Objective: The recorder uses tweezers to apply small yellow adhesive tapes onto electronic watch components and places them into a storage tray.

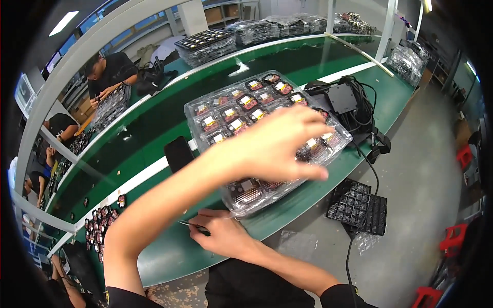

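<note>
My left hand (pixel 280 141) reaches across a clear plastic blister tray (pixel 246 208), thumb and fingers apart, slightly blurred, with nothing visible in its grip. The tray's pockets hold several small dark electronic modules with red, white and yellow parts, such as one module (pixel 248 102) near the middle. Part of the tray is hidden under my left hand and forearm. By the tray's near left corner, my right hand (pixel 223 236) is closed around a thin metal tool (pixel 186 223); only its slim end shows, and its exact kind is unclear.
Loose modules (pixel 97 226) lie heaped at the left of the green bench. A black device with cables (pixel 341 100) sits right of the tray; black trays (pixel 357 208) are below the bench edge. Stacked trays (pixel 205 46) line the far side. Another person (pixel 110 74) works across the belt.
</note>
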